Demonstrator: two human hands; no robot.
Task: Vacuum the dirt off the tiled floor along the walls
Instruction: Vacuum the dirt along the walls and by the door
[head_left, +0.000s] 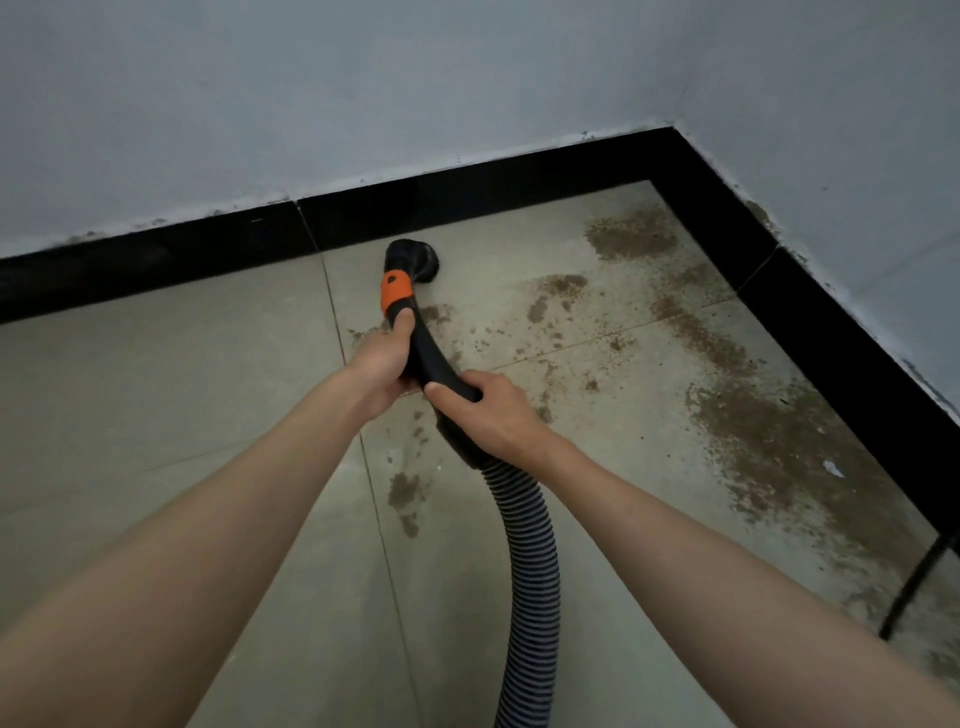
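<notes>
Both hands, left hand (382, 366) and right hand (491, 413), grip the vacuum wand (423, 345); dirt (748, 415) covers the tiled floor (156, 395) beside the black skirting (519, 179)

A black cable (917, 584) lies on the floor at the right edge. A small white scrap (832, 468) lies farther along, near the skirting.

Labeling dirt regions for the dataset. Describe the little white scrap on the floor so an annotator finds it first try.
Start at the room corner where the two black baseboards meet, then follow the right-hand wall toward the camera. Beside it spreads the biggest brown dirt patch; the white scrap lies at its near right edge, close to the baseboard. It is the only bright white fleck among brown grit.
</notes>
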